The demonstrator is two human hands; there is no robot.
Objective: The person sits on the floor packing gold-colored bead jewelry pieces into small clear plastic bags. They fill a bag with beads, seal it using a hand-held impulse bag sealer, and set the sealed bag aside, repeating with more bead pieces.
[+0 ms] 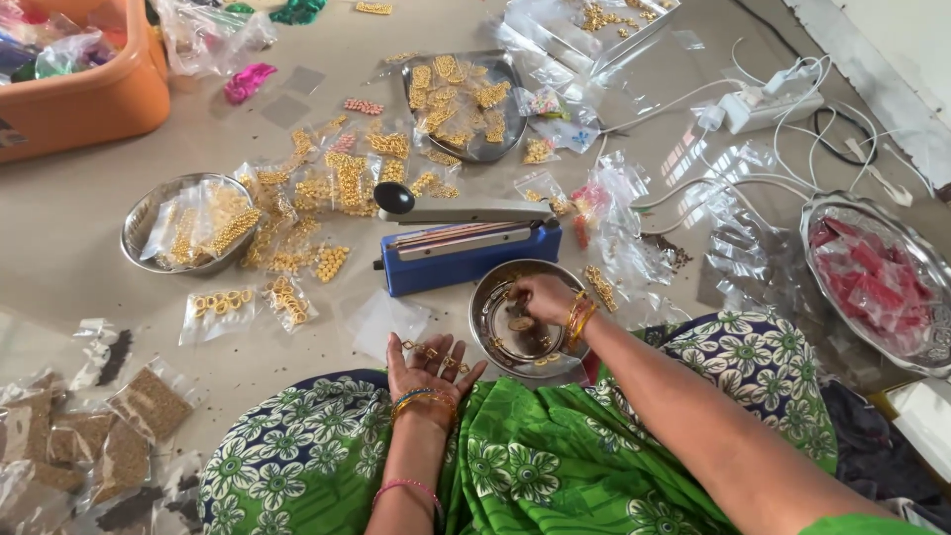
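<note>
- Under my right hand (540,295) sits a small round steel bowl (492,327). My fingers are pinched together, picking at a little gold piece (520,323) in the bowl. I cannot tell if they have hold of one yet.
- My left hand (428,369) is open and flat, palm up, just beside the bowl. A few small gold pieces (436,353) lie loose on the palm.
- I think the pieces on my palm could roll off if the hand tips, because nothing holds them in. They could get lost in the folds of the green cloth on my lap.
- I think my right wrist could bump the bowl rim and slide it, as the bowl stands free on the floor.
- Just past the bowl is a blue sealing machine (466,248) with its arm down.
- Far to the left of my left hand is a steel dish (139,226) with clear bags of gold bits in it.
- Farther ahead of my hands a steel tray (505,79) holds more gold bits in bags.
- Far to the right of my right hand a big steel plate (822,213) holds red packets.
- At the far left corner an orange tub (99,99) holds bright bags.
</note>
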